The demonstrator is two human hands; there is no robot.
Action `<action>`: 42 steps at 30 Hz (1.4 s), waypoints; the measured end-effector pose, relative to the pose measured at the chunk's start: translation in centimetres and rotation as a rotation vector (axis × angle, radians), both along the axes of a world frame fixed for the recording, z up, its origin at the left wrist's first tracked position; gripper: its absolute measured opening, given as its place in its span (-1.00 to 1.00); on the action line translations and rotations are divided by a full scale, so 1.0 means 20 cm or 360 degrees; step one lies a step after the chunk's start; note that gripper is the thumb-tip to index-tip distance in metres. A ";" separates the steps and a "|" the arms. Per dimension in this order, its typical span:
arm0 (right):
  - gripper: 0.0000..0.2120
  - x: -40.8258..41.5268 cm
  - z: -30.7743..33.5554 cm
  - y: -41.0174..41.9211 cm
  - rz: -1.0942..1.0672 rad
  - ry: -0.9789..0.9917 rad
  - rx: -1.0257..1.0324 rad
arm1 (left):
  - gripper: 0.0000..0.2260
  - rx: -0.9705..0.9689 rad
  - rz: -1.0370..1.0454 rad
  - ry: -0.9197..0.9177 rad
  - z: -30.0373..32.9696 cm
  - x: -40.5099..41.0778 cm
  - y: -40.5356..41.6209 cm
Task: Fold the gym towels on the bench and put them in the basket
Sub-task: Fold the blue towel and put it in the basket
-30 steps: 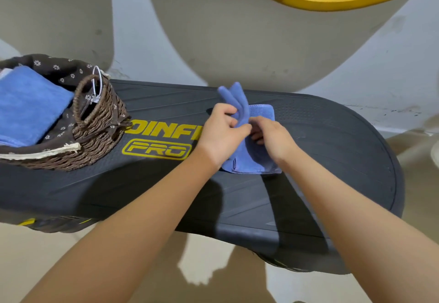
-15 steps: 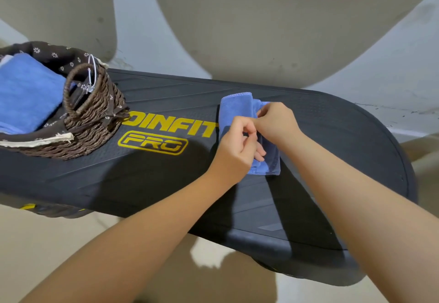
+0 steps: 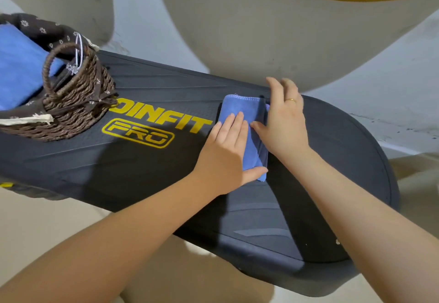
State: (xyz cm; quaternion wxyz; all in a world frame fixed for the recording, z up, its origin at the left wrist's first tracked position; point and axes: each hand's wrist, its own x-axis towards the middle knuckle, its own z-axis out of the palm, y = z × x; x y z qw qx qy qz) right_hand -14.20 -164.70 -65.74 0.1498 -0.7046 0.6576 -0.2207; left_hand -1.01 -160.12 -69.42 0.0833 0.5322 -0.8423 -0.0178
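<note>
Pressing flat, the folded towel (image 3: 242,112) is smoothed by both spread hands (image 3: 228,150) (image 3: 285,122); next it must be carried left to the basket (image 3: 78,110).

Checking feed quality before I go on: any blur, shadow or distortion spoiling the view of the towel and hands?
Head view: towel and both hands sharp; left hand and right hand cast soft shadows on the bench; wide-angle lens bows the bench edges; basket is cut off at left.
</note>
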 end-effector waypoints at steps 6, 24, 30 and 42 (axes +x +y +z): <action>-0.52 -0.14 -0.15 -0.06 0.0218 0.0041 0.0410 | -0.16 0.0028 -0.0197 0.0061 0.03 0.03 0.01; -0.20 -0.24 0.02 0.13 0.0813 0.0527 0.0299 | -0.66 0.0096 -0.0206 0.0411 0.16 0.16 -0.05; -0.30 -0.10 0.12 0.14 0.0758 0.0008 0.0307 | -0.81 0.0589 0.0249 0.1050 0.38 0.22 -0.12; -0.74 0.51 0.33 0.13 0.0436 -0.1429 0.0485 | -0.57 0.0824 0.0034 0.2394 0.50 0.62 0.02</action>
